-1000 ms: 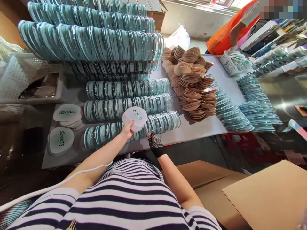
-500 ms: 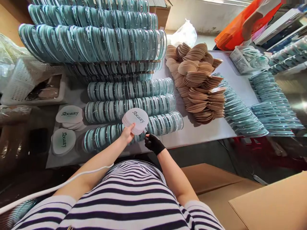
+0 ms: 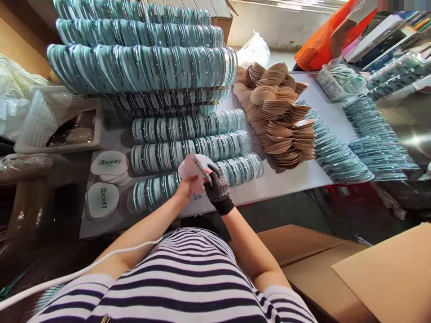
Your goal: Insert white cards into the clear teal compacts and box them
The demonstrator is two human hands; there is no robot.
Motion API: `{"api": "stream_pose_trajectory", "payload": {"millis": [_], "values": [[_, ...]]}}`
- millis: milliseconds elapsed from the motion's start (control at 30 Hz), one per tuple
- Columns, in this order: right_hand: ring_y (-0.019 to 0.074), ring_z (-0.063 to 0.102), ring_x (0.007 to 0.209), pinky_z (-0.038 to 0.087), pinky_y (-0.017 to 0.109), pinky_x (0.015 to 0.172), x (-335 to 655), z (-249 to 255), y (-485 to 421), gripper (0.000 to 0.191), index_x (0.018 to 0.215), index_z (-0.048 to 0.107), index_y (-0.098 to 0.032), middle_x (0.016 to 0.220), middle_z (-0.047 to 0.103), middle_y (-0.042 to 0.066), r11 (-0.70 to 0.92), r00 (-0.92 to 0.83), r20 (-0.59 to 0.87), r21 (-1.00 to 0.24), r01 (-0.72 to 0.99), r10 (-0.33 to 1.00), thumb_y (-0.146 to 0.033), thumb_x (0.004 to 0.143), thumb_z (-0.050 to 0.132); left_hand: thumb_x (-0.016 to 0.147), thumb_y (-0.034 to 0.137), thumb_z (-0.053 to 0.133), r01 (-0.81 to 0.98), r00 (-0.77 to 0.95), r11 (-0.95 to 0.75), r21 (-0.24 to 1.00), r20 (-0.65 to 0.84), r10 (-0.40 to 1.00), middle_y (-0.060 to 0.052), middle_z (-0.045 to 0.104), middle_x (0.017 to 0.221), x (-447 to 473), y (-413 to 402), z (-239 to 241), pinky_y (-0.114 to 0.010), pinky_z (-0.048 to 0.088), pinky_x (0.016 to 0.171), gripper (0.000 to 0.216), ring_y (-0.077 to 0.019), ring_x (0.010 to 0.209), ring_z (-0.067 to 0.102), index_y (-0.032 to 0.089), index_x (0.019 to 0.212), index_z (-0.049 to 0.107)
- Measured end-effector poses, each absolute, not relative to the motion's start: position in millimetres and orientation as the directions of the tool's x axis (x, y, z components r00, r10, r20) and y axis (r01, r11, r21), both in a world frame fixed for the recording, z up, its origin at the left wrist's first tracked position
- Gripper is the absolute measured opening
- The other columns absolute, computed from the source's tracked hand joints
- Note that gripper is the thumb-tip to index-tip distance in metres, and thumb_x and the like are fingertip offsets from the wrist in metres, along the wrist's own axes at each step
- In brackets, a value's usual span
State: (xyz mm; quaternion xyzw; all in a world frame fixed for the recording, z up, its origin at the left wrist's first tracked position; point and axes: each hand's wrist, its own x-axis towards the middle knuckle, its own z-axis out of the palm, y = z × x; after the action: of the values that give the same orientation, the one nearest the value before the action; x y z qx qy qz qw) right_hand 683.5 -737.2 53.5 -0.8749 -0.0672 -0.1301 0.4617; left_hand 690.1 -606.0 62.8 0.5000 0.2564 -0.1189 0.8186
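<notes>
My left hand (image 3: 187, 188), bare, grips a stack of white printed cards (image 3: 189, 168) marked "beauty". My right hand (image 3: 217, 185), in a black dotted glove, is closed with thumb and fingers on the right edge of the cards. Directly behind them runs the nearest row of clear round containers (image 3: 239, 169), lying on their sides. To the left, more white cards (image 3: 109, 163) lie fanned in a pile, and a second card pile (image 3: 103, 200) sits closer to me.
Brown leaf-shaped pieces (image 3: 274, 110) are heaped mid-table beside slanted rows of clear lids (image 3: 336, 143). Tall container stacks (image 3: 141, 67) stand at the back left, near a white basket (image 3: 27, 130). Open cardboard boxes (image 3: 387, 269) are at lower right; a person in orange (image 3: 319, 38) is beyond.
My right hand has moved up from beside the cards and taken hold of their right edge. The cards have tilted in my left hand. The view has shifted slightly.
</notes>
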Motion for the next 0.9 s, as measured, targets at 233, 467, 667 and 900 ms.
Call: {"api": "stream_pose_trajectory", "payload": {"millis": [233, 467, 667, 900], "values": [[0.0222, 0.066, 0.082, 0.052, 0.030, 0.072, 647, 35, -758, 0.040, 0.099, 0.068, -0.008, 0.091, 0.071, 0.017, -0.542, 0.883, 0.134, -0.827, -0.151, -0.450, -0.035, 0.092, 0.040, 0.080, 0.004, 0.066, 0.450, 0.743, 0.577, 0.682, -0.644, 0.182, -0.004, 0.075, 0.090, 711, -571, 72, -0.027, 0.057, 0.079, 0.028, -0.0152, 0.079, 0.071, 0.016, 0.105, 0.066], [0.0156, 0.066, 0.077, 0.043, 0.020, 0.068, 550, 10, -745, 0.030, 0.106, 0.069, -0.020, 0.088, 0.073, 0.007, -0.849, 0.995, -0.030, -0.520, -0.096, -0.094, -0.027, 0.090, 0.045, 0.084, 0.006, 0.062, 0.475, 0.641, 0.661, 0.581, -0.743, 0.192, -0.002, 0.074, 0.083, 730, -549, 71, -0.027, 0.059, 0.074, 0.029, -0.0141, 0.070, 0.071, 0.018, 0.110, 0.066], [0.0191, 0.067, 0.084, 0.038, 0.024, 0.066, 609, 18, -719, 0.032, 0.110, 0.064, -0.018, 0.095, 0.072, 0.012, -0.882, 0.958, -0.278, -0.431, -0.189, -0.069, -0.028, 0.097, 0.037, 0.082, 0.003, 0.064, 0.478, 0.668, 0.612, 0.630, -0.713, 0.212, -0.003, 0.075, 0.093, 726, -555, 69, -0.027, 0.059, 0.077, 0.036, -0.0146, 0.077, 0.072, 0.020, 0.114, 0.065], [0.0224, 0.068, 0.086, 0.040, 0.027, 0.066, 629, 21, -729, 0.038, 0.116, 0.056, -0.018, 0.098, 0.071, 0.012, -0.824, 0.885, -0.453, -0.459, -0.332, -0.104, -0.047, 0.096, 0.042, 0.081, 0.004, 0.064, 0.466, 0.695, 0.595, 0.655, -0.687, 0.212, -0.005, 0.075, 0.098, 723, -553, 65, -0.030, 0.058, 0.082, 0.039, -0.0161, 0.083, 0.072, 0.021, 0.116, 0.065]]}}
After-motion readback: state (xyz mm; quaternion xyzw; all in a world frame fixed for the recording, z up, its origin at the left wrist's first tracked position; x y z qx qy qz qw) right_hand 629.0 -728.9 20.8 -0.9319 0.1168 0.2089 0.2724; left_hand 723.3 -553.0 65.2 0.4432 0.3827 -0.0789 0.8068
